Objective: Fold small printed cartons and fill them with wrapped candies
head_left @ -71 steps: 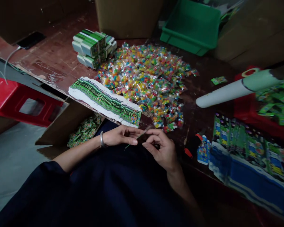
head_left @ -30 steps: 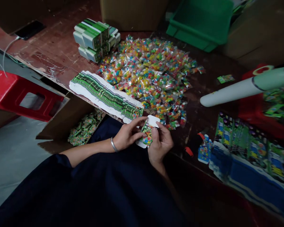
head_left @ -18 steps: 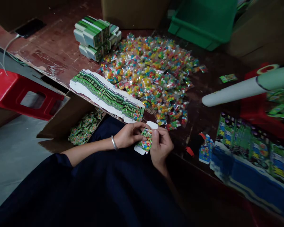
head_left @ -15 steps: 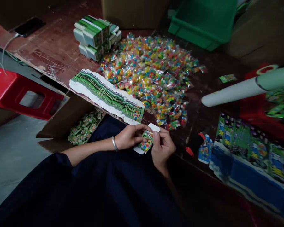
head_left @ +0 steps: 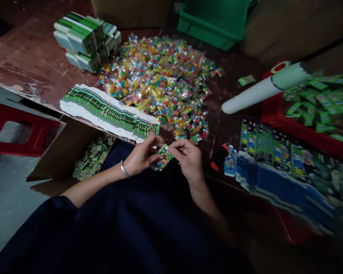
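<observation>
A small green printed candy box is held between my two hands, over my lap at the table edge. My left hand, with a silver bangle at the wrist, grips its left side between thumb and fingers. The thumb and fingers of my right hand pinch its upper right end. Just beyond them lies an overlapping row of flat green printed cartons. Behind that row is a heap of clear sachets of coloured candies.
Banded carton bundles stand at back left, a green bin behind. To the right are a white roll, a red crate of green packets, fanned blue-green cartons and a small blue box. An open cardboard box sits lower left.
The view has swung right, so the scene sits further left. My right fingers have moved onto the box's end, and the white flap that stood up there no longer sticks out.
</observation>
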The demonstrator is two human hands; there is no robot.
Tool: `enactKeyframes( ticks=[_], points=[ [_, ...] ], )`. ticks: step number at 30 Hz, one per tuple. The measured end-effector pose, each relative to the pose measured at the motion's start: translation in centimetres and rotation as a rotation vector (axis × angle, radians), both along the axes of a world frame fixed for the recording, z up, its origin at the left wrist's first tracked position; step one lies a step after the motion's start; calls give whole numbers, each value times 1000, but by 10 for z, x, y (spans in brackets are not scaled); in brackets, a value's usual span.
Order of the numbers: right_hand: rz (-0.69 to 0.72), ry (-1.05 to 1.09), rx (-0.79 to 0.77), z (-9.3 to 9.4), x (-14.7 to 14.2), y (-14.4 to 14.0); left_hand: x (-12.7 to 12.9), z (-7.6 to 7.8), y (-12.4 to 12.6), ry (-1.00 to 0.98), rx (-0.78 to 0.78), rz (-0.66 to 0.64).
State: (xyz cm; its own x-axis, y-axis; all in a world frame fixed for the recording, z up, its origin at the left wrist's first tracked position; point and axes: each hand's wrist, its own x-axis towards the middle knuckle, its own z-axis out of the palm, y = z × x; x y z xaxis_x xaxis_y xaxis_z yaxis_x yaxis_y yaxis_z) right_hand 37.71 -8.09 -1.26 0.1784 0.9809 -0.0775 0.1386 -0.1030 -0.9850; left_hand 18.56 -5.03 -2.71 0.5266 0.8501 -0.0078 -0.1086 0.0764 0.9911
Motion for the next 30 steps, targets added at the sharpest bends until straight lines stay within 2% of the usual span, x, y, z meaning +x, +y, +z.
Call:
enactKeyframes(
  ticks=[7,14,17,19,22,24,25,27,30],
  points=[
    [42,6,3,3,4,11,-1,5,0,-12,-65,-39],
    [-29,-351,352,4,-11,-12,-5,6,0,6,-80,-20],
    [19,-395,396,0,-10,-23,-5,6,-1,31,-107,-38],
    [105,-383,402,-3,-2,-24,-4,7,-1,34,-138,-63],
    [121,-419,338,-6,20,-13,-5,10,1,18,-164,-37],
    [-68,-566,285,-10,36,0,-6,13,4,25,-167,44],
    [-109,-672,269,-12,42,7,-7,14,6,31,-169,85],
    [-37,-859,268,-18,50,20,-8,16,9,26,-192,136],
    [99,-1032,274,-26,48,35,-9,19,11,-6,-296,122]
  ],
)
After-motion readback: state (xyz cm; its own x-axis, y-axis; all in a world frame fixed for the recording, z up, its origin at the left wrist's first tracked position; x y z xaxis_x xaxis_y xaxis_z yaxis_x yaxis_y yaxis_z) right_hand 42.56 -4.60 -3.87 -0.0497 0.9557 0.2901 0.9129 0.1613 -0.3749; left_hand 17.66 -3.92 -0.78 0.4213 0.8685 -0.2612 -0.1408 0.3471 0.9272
